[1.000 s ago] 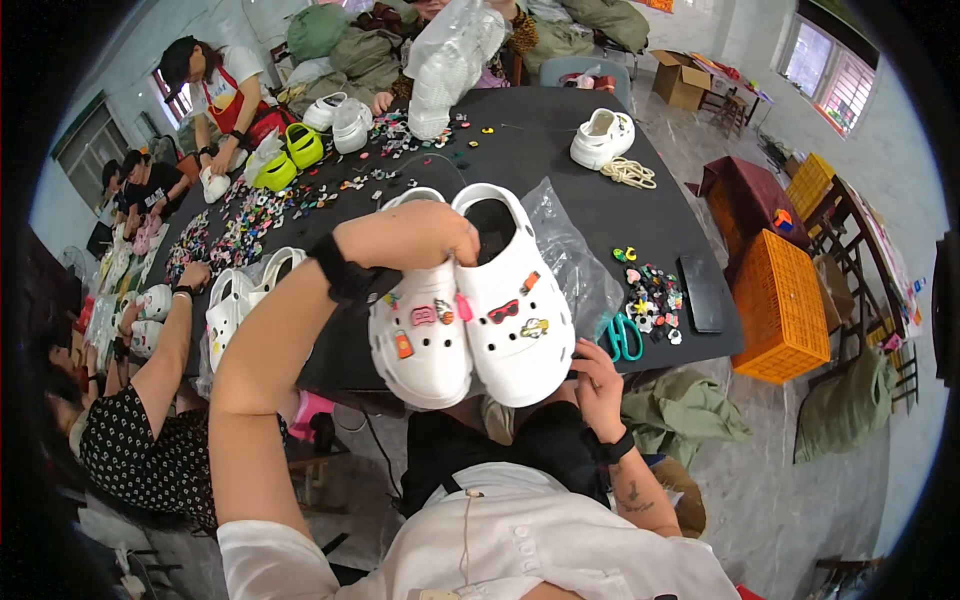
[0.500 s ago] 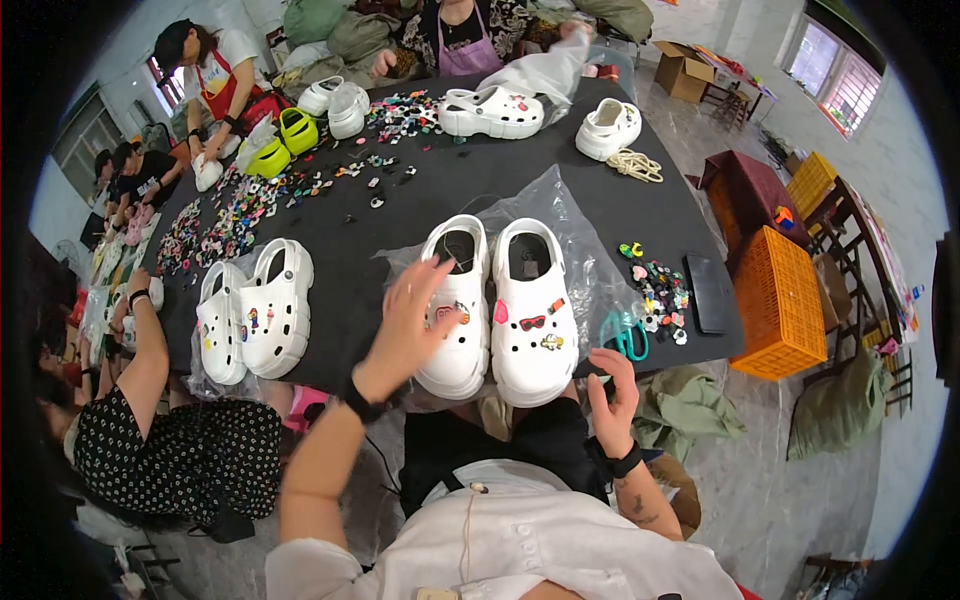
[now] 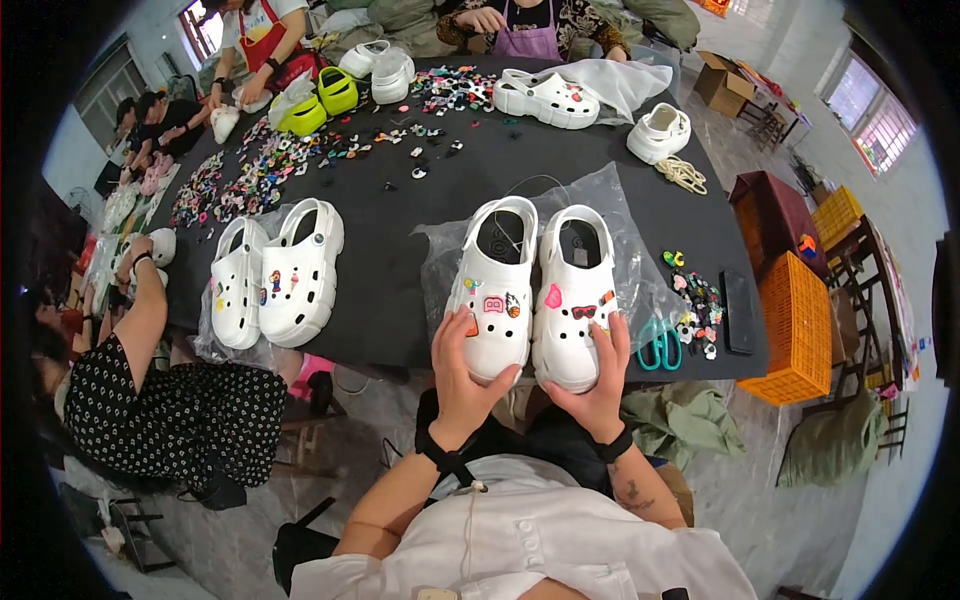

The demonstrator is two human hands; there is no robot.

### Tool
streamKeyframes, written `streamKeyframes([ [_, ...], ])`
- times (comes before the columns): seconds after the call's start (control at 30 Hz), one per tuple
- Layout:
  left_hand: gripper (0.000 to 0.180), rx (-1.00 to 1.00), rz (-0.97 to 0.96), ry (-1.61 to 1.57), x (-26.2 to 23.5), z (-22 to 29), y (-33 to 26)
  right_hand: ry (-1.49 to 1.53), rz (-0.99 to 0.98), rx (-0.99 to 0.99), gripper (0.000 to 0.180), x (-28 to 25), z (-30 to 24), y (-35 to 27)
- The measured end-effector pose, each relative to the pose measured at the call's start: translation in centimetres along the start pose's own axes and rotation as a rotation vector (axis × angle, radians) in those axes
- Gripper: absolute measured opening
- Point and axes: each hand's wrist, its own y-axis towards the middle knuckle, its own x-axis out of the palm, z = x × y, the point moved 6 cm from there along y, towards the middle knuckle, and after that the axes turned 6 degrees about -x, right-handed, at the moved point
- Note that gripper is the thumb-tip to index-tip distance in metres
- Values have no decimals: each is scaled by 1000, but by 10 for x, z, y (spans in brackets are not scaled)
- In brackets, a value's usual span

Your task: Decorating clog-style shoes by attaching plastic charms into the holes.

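Two white clogs stand side by side in front of me, toes toward me, decorated with colourful shoe charms. Around the toe of the left clog (image 3: 495,340) curls my left hand (image 3: 462,388), thumb on the front and fingers along the outer side. My right hand (image 3: 597,385) grips the toe of the right clog (image 3: 567,355) the same way. Both heels rest over a clear plastic bag (image 3: 632,250) on the black table. The left clog shows pink and orange charms; on the right one are a pink charm and red sunglasses. My fingertips partly cover some charms.
Teal scissors (image 3: 659,346), loose charms (image 3: 700,305) and a dark phone-like slab (image 3: 737,312) lie to the right. Another white clog pair (image 3: 300,275) sits left. Charm piles (image 3: 270,175), lime clogs (image 3: 338,90) and more white clogs (image 3: 548,98) are farther back. Co-workers surround the table.
My left hand has come down from above the left clog onto its toe. My right hand has moved in from the side to the right clog. The view has shifted a little.
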Motion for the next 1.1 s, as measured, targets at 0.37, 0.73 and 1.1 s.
streamKeyframes([
  [0.37,84,-17,90,20,-5,1,-1,15,156,-99,89,7,12,-19],
  [0.73,78,122,142,206,0,-5,-6,251,193,71,73,2,21,-2],
  [1.1,82,156,179,210,3,-11,-8,178,215,-1,79,11,37,-18],
])
